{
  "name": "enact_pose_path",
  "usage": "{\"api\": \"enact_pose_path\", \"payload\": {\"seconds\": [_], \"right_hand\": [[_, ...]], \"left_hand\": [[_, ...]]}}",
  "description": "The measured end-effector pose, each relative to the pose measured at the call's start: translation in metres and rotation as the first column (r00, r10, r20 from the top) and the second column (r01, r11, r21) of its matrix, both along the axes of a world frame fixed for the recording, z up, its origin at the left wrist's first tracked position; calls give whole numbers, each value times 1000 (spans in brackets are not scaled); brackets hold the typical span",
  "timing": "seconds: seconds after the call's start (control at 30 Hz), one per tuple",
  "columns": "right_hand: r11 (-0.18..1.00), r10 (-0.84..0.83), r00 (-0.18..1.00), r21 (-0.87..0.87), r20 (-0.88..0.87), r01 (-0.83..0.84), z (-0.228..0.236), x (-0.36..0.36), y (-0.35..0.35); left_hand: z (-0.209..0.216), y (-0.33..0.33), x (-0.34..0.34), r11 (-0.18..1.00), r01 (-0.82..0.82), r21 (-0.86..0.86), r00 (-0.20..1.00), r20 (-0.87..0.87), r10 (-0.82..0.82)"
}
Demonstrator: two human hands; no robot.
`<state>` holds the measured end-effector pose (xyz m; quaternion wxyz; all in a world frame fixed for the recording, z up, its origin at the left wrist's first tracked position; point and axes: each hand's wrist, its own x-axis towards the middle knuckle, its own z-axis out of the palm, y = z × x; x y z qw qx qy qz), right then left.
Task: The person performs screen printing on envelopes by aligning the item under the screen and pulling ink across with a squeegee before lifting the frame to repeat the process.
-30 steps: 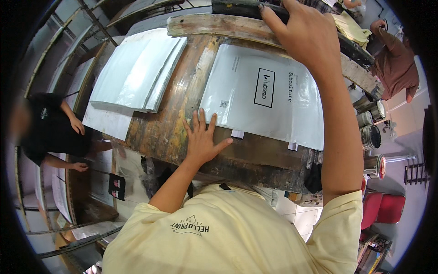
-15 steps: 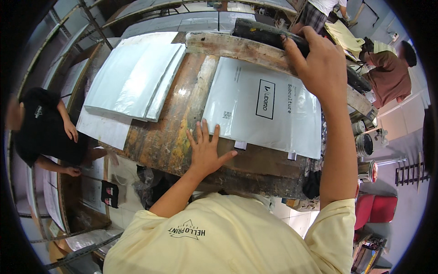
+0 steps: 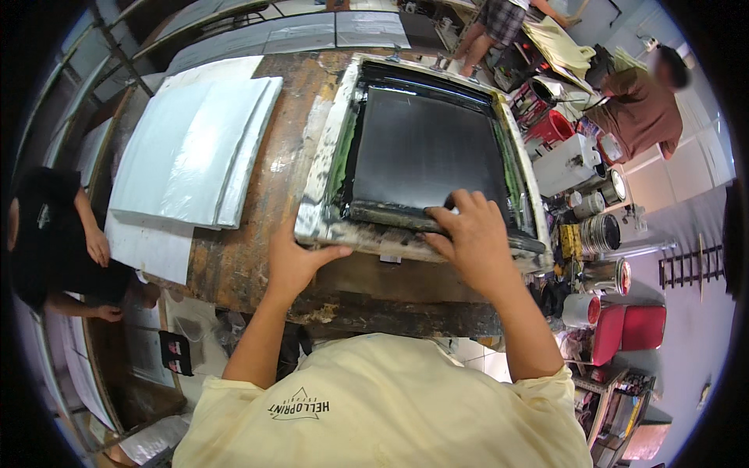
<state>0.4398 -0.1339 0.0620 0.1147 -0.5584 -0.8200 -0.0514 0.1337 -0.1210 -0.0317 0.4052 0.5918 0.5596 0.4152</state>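
Observation:
A screen printing frame lies flat on the stained table in front of me, its mesh dark with black ink. At its near left corner, my left hand grips the wood, with the thumb along the near edge and the fingertips partly hidden. My right hand is closed on a squeegee lying across the near end of the mesh. The printed plastic bag is covered by the frame; only a small white tab shows below the near edge.
A stack of white plastic sheets lies on the table to the left. One person in black stands at far left; others are at the back right. Ink cans and a red bucket stand along the right.
The screen frame has come down over the printed bag. My right hand has drawn in from the far raised edge to the squeegee, and my left hand has left the table for the frame's corner.

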Motion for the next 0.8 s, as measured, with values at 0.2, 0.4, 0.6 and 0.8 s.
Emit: {"api": "enact_pose_path", "payload": {"seconds": [0.2, 0.4, 0.6, 0.8], "right_hand": [[974, -2, 992, -225, -123, -26, -60, -2, -13], [994, 69, 984, -76, -164, -82, -96, -5, -1], [997, 14, 992, -68, -124, -22, -113, 20, 116], [991, 49, 995, 132, -84, -38, -131, 46, 258]], "left_hand": [[-69, -13, -7, 983, -78, 165, 905, -402, 139], [-82, -13, -14, 993, -35, 116, 870, -485, 87], [-84, -15, -20, 998, -19, 58, 883, -467, 44], [-83, -18, -21, 998, -10, 63, 884, -466, 39]]}}
